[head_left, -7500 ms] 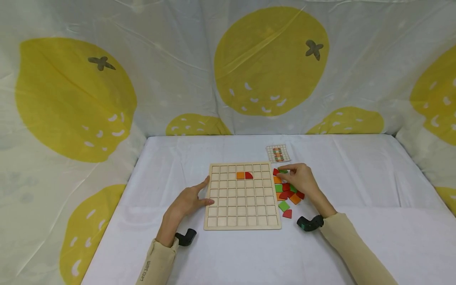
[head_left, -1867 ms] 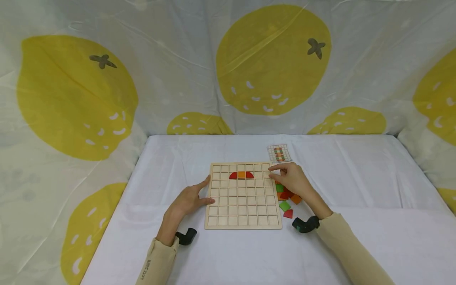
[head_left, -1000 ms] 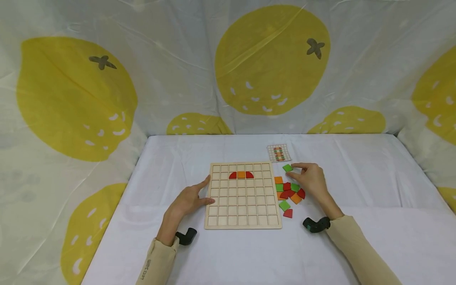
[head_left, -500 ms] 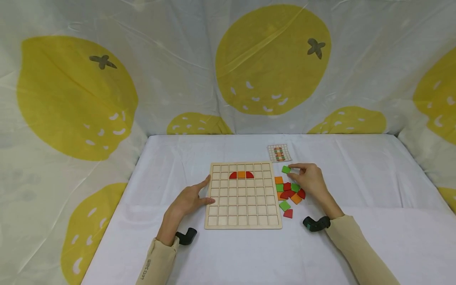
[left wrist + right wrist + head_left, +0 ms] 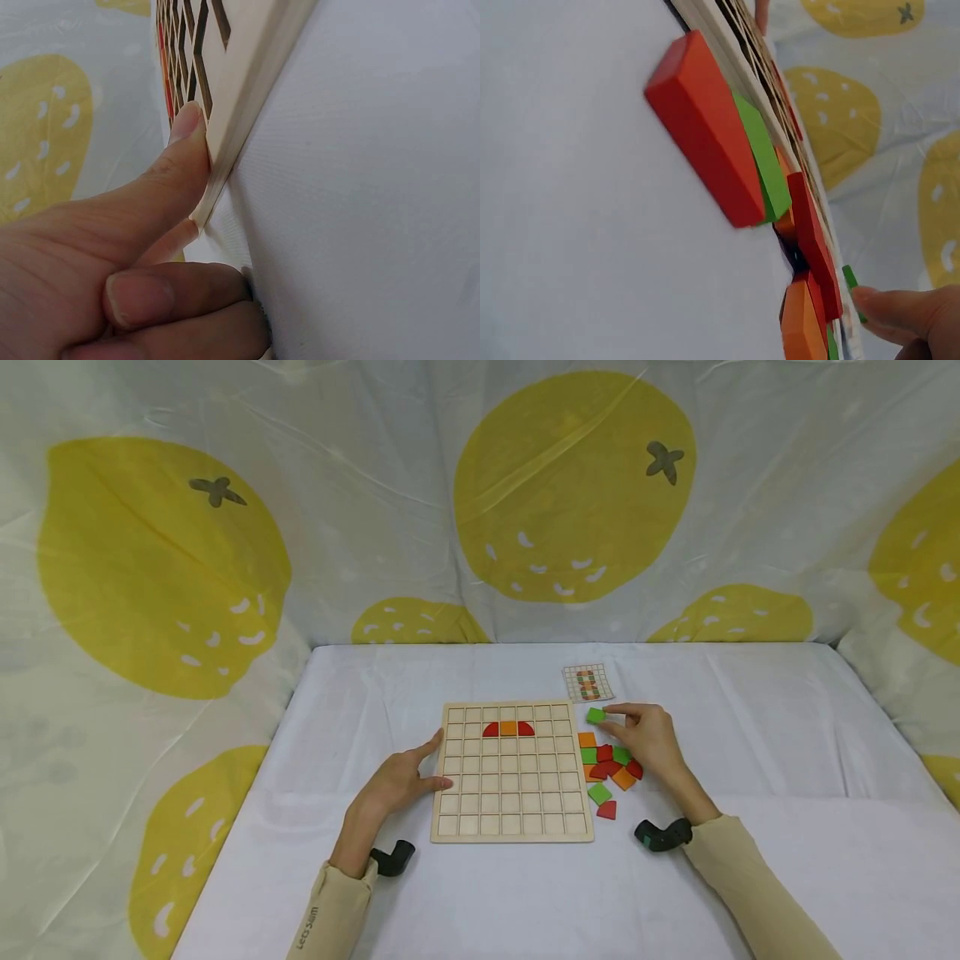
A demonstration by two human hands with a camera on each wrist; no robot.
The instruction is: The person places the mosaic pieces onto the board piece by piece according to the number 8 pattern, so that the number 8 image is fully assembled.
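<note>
My left hand (image 5: 393, 785) rests at the left edge of a wooden grid board (image 5: 512, 782). Its thumb lies on the board's rim and its index finger reaches along the side, while the other fingers fold beneath in the left wrist view. Between thumb and forefinger, my right hand (image 5: 647, 735) pinches a green square tile (image 5: 596, 716), just right of the board's upper right corner. One orange square tile (image 5: 508, 728) sits in the second row, flanked by a red quarter-circle tile (image 5: 491, 729) and another red quarter-circle tile (image 5: 525, 728).
Loose red, orange and green tiles (image 5: 623, 778) lie beside the board's right edge, below my right hand. Nearest me among them is a red quarter-circle (image 5: 607, 810). A small pattern card (image 5: 588, 682) lies behind the board's right corner. White cloth (image 5: 787, 718) covers the table.
A red quarter-circle now sits left of the orange square. My right hand went back over the loose tiles, took a green square and has shifted it slightly left. My left hand stays put.
</note>
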